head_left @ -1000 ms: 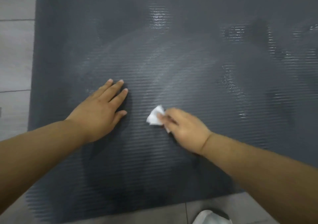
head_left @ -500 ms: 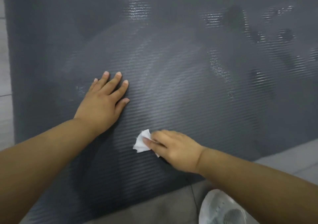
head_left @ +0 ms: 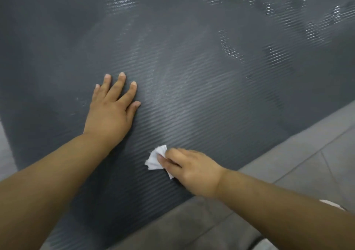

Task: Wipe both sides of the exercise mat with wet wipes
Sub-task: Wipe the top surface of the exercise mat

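**Inspector:** Left side. Status?

**Wiper:** My left grip (head_left: pixel 110 113) lies flat, fingers straight and spread, with the palm pressing on the exercise mat (head_left: pixel 192 67). It holds nothing. The mat is spread out on the floor (head_left: pixel 288 163). Hazard: if that palm eases off, I judge the mat could creep or ruck under a wiping stroke.

**Inspector:** Centre?

**Wiper:** The wet wipe (head_left: pixel 154 158) sits on the mat near its front edge, bunched into a small wad. My right grip (head_left: pixel 194 170) pinches it, fingers curled round it. Hazard: crumpled like this it covers only a narrow strip, so bands between passes may be missed. The ribbed surface could also snag or shred it.

**Inspector:** Right side?

**Wiper:** Wet streaks (head_left: pixel 315 25) glisten at the far right, while the area nearer my grips looks duller, so coverage is probably uneven. A stroke that overruns the edge would drag the wipe over the floor tiles and bring dirt back onto the mat. I cannot tell whether the underside has been wiped.
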`<state>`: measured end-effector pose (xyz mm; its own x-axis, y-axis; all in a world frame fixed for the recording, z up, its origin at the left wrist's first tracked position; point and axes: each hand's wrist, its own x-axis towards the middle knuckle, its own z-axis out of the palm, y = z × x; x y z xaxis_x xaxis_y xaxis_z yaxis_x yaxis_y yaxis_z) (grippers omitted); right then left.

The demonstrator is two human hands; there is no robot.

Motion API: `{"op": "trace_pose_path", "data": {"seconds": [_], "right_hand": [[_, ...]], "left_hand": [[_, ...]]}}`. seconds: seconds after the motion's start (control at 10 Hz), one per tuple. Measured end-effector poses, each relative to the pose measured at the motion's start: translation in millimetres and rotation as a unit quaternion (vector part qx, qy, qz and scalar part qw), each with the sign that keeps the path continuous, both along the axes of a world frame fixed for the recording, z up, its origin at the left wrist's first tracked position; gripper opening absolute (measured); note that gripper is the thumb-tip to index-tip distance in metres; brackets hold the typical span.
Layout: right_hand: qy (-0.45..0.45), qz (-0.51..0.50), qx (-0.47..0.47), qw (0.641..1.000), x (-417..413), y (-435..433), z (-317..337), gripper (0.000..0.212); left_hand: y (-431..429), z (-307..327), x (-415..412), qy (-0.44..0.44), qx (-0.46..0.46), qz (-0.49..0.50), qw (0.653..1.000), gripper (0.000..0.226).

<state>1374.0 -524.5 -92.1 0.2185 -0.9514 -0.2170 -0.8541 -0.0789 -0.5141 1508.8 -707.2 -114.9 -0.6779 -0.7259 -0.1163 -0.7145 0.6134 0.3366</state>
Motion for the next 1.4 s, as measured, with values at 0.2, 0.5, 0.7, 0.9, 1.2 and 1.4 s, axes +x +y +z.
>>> {"op": "trace_pose_path", "data": {"seconds": [0.2,0.5,0.7,0.9,1.2,1.4], "right_hand": [[0.276,-0.334,0.013,0.901,-121,7,-5,0.036],[0.048,-0.116,-0.042,0.991,19,65,-7,0.04],[0.22,-0.38,-0.009,0.899,-94,77,-8,0.03],[0.164,-0.496,0.029,0.852,-39,65,1,0.024],[0.135,-0.289,0.038,0.947,-59,72,12,0.022],[0.277,-0.474,0.111,0.828,-140,60,27,0.022]], "left_hand": [[3,6,-4,-0.007,0.013,-0.001,1.0,0.05],[27,7,-15,-0.012,0.043,-0.075,0.996,0.054],[28,7,-16,-0.024,0.04,-0.079,0.996,0.054],[41,10,-28,-0.006,0.055,-0.09,0.994,0.054],[42,13,-28,-0.039,0.075,-0.114,0.99,0.057],[37,17,-26,-0.082,0.071,-0.135,0.985,0.059]]}}
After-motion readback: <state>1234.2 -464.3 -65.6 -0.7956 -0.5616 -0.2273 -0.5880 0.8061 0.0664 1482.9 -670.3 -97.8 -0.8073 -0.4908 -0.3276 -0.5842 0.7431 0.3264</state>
